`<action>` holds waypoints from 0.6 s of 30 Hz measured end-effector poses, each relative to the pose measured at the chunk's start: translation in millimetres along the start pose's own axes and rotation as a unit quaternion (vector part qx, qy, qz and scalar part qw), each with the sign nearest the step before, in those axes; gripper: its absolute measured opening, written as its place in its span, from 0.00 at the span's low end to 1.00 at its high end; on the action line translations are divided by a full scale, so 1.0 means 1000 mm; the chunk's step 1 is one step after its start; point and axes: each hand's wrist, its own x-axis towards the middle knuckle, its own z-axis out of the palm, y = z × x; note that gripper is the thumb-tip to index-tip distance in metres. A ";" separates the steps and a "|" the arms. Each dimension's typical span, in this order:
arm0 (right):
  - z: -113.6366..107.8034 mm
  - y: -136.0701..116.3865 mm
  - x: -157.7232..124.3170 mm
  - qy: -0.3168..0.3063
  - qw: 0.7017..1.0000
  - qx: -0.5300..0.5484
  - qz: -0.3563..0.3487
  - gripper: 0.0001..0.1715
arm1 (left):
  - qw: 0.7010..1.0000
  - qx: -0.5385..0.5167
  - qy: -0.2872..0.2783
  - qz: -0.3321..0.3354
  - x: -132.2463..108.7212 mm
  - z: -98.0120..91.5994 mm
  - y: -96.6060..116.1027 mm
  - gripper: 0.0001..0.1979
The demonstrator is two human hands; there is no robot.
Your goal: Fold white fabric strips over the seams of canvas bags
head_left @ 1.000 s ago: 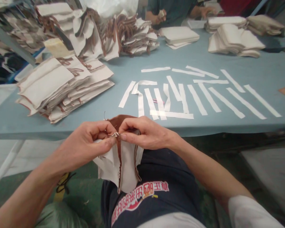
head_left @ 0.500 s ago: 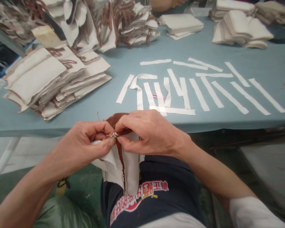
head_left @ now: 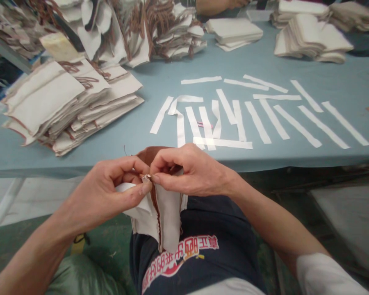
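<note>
A white fabric piece (head_left: 169, 213) with a brown seam down its middle and a brown inner side hangs over my lap, in front of the table edge. My left hand (head_left: 119, 182) pinches its top edge between thumb and fingers. Right beside it my right hand (head_left: 184, 170) pinches the same edge at the seam's upper end. The fingertips nearly meet there, and a small whitish folded bit shows between them. A white flap sticks out under my left thumb. A loose thread stands up behind my left fingers.
Several white strips (head_left: 258, 122) lie spread on the blue-covered table (head_left: 160, 78). Stacked white fabric pieces with brown trim (head_left: 46, 98) sit at the left, with a larger heap (head_left: 135, 32) behind. Folded pale stacks (head_left: 310, 37) stand at the back right. Another person's arm (head_left: 215, 6) shows at the top.
My right fingers have shifted slightly and the right wrist has dropped a little. Both hands keep their pinch on the fabric's top edge.
</note>
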 end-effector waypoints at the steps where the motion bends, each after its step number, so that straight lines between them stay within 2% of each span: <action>1: 0.001 0.000 0.000 0.002 1.000 0.000 -0.001 0.06 | 1.000 0.001 0.002 0.003 0.000 0.000 -0.001 0.07; 8: 0.007 -0.001 0.001 0.015 1.000 -0.005 0.020 0.06 | 0.999 -0.033 -0.010 0.006 0.000 0.001 -0.007 0.09; 14: 0.009 0.002 0.001 0.029 0.998 0.009 0.061 0.05 | 0.997 -0.071 -0.022 -0.028 0.002 -0.001 -0.008 0.13; 18: 0.010 0.003 0.001 0.031 0.998 0.013 0.059 0.06 | 0.997 -0.070 -0.023 -0.029 0.005 0.000 -0.008 0.12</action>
